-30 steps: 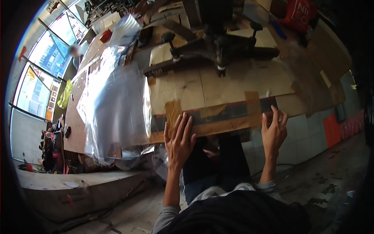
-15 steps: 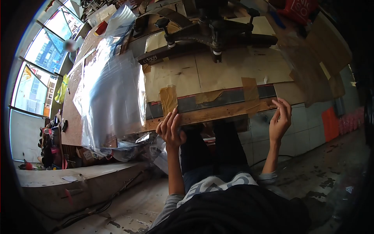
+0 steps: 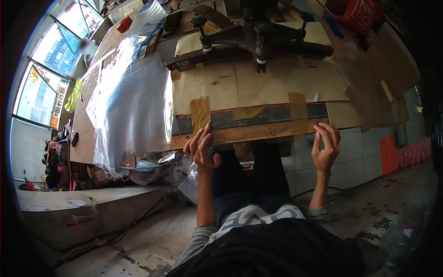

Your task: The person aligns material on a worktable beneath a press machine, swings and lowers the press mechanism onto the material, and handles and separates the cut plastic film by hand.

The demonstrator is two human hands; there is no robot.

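My left hand [image 3: 202, 148] rests with fingers stretched at the front wooden strip [image 3: 240, 134], fingertips touching it just below a piece of brown tape [image 3: 200, 113]. Toward the right end of that strip, my right hand [image 3: 326, 145] has its fingers bent and apart, the tips at the strip's edge. Neither hand visibly holds anything. Behind the strip runs a dark grey band [image 3: 272, 114] with a thin red line, crossed by a second tape piece [image 3: 298, 111]. Pale sheets [image 3: 277, 85] lie beyond it.
A black metal machine frame [image 3: 254, 41] with knobs stands over the pale sheets. Clear plastic sheets [image 3: 134, 101] cover the left side of the table. A red bag [image 3: 362, 16] sits at the back right. Another person [image 3: 87, 48] is by the windows.
My right hand has shifted slightly left along the strip and its fingers sit lower. My left hand stays at the same tape piece. The view has tilted a little.
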